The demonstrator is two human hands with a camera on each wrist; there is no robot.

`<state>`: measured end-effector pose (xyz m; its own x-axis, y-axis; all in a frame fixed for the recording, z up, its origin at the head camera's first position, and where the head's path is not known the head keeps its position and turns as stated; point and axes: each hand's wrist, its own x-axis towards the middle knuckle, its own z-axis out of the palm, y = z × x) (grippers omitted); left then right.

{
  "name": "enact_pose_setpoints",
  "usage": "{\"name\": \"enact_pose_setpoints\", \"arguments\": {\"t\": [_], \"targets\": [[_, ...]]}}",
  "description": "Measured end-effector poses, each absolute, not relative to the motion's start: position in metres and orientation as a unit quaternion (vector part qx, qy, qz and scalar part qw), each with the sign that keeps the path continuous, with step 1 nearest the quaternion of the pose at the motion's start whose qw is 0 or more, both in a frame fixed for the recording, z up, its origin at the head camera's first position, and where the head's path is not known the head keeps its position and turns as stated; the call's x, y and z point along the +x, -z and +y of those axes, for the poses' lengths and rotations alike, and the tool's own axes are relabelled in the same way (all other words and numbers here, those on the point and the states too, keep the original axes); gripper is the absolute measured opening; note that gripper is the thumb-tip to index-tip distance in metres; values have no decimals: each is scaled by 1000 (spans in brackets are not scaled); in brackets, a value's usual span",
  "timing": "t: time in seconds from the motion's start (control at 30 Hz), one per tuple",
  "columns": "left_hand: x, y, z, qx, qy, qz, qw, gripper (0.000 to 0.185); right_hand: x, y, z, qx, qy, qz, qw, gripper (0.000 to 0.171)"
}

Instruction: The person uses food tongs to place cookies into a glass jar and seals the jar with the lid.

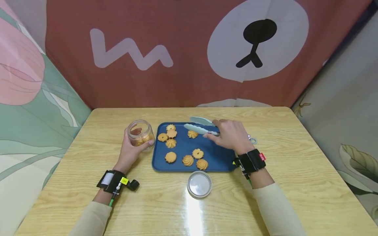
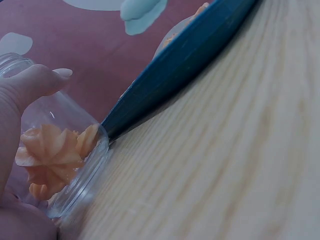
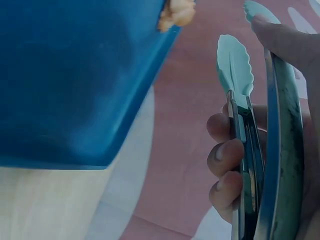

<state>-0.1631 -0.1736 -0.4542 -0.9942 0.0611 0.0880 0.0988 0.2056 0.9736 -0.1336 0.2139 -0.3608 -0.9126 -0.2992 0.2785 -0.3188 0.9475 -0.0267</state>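
My left hand (image 1: 131, 149) grips a clear jar (image 2: 65, 110) at the left edge of the blue tray (image 1: 220, 154), its thumb across the near side. Swirled cookies (image 2: 47, 152) lie in the jar's lower part, and its mouth is uncovered. In my right hand (image 1: 234, 135) is a pair of tongs (image 1: 196, 128) with pale teal tips, the fingers curled round one arm and the thumb on the other. The tips stand apart with nothing between them, over the tray's back half. Just below them in the head view sits a piped cookie (image 1: 193, 134).
Several cookies lie on the tray's left side, among them a round one (image 1: 170, 157), with others such as a swirl cookie (image 1: 202, 164) along its front edge. A round clear lid (image 1: 199, 184) rests on the wooden table (image 1: 159, 203) before the tray. A printed cloth (image 1: 183, 85) hangs behind.
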Motion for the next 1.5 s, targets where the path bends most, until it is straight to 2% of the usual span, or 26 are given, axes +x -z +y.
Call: {"name": "enact_pose_setpoints", "arguments": {"t": [0.27, 0.47, 0.93, 1.5], "targets": [[-162, 452, -172, -52, 624, -779, 13, 100, -134, 375, 219, 150, -45, -982, 108, 71], [-160, 450, -172, -52, 627, -777, 14, 99, -137, 385, 218, 169, -23, -979, 112, 71], [-162, 454, -173, -51, 631, -774, 15, 100, -135, 383, 216, 165, -7, -983, 78, 73], [-160, 453, -172, -51, 631, -774, 21, 99, -134, 385, 221, 150, -1, -984, 98, 62]]}}
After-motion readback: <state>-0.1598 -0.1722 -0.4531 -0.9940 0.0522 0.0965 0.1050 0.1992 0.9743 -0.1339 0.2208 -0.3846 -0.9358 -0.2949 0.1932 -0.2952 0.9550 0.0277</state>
